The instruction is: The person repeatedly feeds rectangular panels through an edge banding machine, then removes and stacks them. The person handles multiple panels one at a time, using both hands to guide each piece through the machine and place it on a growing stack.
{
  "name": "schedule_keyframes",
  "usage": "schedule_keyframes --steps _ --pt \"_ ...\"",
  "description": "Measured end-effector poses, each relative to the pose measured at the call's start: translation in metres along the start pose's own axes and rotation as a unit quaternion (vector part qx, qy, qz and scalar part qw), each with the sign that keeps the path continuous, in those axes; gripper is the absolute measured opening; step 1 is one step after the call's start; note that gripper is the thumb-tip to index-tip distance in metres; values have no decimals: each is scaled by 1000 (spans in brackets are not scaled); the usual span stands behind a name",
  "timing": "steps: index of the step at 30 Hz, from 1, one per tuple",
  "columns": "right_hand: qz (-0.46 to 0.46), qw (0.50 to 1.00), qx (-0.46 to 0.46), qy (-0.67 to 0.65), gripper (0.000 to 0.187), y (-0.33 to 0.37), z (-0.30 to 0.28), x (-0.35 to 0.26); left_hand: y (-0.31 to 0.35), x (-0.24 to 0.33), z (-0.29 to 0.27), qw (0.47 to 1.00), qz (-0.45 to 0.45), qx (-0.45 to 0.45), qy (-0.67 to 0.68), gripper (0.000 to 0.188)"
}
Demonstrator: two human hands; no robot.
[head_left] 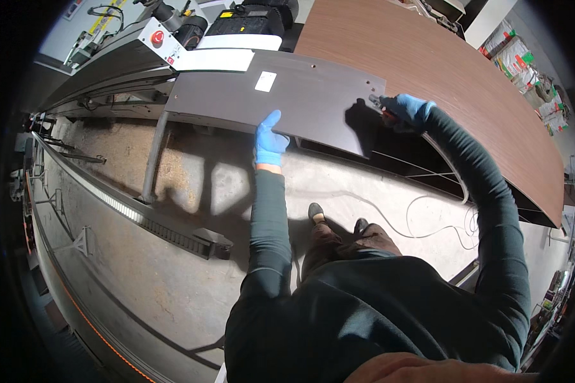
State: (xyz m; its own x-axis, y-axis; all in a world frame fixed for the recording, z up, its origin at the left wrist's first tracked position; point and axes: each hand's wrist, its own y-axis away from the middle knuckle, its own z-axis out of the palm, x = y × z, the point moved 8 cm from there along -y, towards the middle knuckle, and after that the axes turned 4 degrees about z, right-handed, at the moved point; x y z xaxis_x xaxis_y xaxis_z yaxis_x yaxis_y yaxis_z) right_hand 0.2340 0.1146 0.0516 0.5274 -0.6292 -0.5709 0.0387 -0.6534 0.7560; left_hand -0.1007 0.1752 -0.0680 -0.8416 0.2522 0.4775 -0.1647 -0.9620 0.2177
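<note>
A long dark brown panel (319,96) lies across the work surface, with a white label (266,81) on it and small holes near its right end. My left hand (270,142), in a blue glove, is at the panel's near edge, fingers stretched forward and thumb out to the side. It looks open; whether it touches the panel is hard to tell. Over the panel's right end, my gloved right hand (410,111) is closed around an air gun (382,103) with a grey tip and a reddish part. A pale hose (452,167) trails down from that hand.
A large wood-grain board (441,70) extends behind and to the right. At the upper left stands a machine with a red emergency button (158,38). A metal rail with a cable chain (128,207) crosses the left floor. Loose hose (415,220) lies on the concrete. Bagged items (514,60) line the far right.
</note>
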Motion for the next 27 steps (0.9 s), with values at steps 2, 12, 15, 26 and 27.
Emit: schedule_keyframes --steps 2,12,15,26,27 --pt "37 999 25 29 54 3 -17 -1 23 -18 -6 999 -17 41 -20 33" --pt "-32 944 -145 296 47 36 56 -25 189 -122 9 992 61 99 -48 14" --pt "-69 894 -223 381 48 63 96 -34 256 -125 41 833 225 68 -501 7" --pt "-264 859 -178 402 39 182 200 -115 451 -218 80 934 187 215 -214 45" --pt "-257 795 -254 487 34 201 213 -84 469 -219 77 931 212 212 -206 45"
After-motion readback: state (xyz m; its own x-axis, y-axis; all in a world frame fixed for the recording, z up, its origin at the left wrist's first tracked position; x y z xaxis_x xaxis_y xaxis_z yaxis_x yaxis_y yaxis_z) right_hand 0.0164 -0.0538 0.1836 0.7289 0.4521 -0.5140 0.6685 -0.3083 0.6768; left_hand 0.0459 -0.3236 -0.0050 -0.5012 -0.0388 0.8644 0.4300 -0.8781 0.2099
